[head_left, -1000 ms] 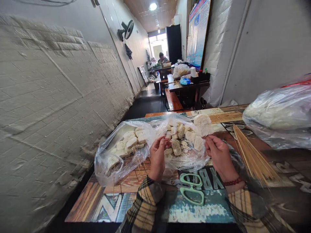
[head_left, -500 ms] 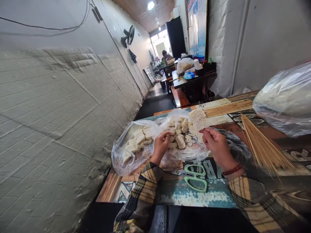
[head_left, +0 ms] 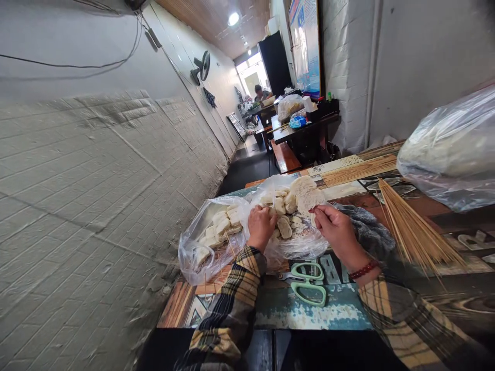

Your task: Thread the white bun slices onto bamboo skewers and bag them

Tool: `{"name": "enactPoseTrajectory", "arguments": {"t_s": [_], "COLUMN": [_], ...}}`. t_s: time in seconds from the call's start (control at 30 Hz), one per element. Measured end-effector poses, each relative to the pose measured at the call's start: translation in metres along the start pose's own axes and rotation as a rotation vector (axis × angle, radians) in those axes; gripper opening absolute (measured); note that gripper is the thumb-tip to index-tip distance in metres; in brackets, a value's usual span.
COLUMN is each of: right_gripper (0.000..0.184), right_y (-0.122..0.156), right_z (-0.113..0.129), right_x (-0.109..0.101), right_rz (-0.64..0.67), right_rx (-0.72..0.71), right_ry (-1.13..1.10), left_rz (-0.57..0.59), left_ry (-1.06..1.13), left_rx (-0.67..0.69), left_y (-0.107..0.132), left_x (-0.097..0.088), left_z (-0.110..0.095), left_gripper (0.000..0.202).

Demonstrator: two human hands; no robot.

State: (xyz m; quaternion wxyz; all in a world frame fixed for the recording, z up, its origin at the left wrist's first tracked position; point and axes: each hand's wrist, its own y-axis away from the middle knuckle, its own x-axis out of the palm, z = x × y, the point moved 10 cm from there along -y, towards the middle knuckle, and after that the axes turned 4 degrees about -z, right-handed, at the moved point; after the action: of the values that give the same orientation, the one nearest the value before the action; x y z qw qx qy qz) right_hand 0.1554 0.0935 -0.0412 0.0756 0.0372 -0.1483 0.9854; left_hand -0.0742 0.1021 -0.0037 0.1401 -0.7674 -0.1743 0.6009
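My left hand reaches palm down into a clear plastic bag holding a pile of pale dough-like pieces; its fingers curl over the pieces, and what they grip is hidden. My right hand is closed in a pinch on a skewer that carries round pale pieces just above the pile. A second clear bag to the left holds skewered pieces with stick ends poking out.
Green-handled scissors lie on the patterned table near my wrists. A bundle of bamboo skewers fans out at right, below a large filled plastic bag. A brick wall runs along the left. A person sits far back.
My left hand has dropped from a raised pinch into the pile of pieces. The view has tilted and shifted left; my right hand keeps its skewer.
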Motion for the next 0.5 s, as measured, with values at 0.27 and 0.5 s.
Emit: {"name": "enactPoseTrajectory", "arguments": {"t_s": [0.27, 0.5], "right_gripper": [0.044, 0.042], "right_y": [0.001, 0.002], "right_z": [0.003, 0.004], "right_x": [0.002, 0.004], "right_rz": [0.033, 0.023], "right_rx": [-0.002, -0.011], "right_ry": [0.012, 0.016], "left_rz": [-0.013, -0.076], "left_ry": [0.036, 0.542], "left_rx": [-0.047, -0.184], "left_y": [-0.006, 0.013], "left_x": [0.009, 0.003], "left_z": [0.008, 0.020], "left_gripper": [0.011, 0.040]}}
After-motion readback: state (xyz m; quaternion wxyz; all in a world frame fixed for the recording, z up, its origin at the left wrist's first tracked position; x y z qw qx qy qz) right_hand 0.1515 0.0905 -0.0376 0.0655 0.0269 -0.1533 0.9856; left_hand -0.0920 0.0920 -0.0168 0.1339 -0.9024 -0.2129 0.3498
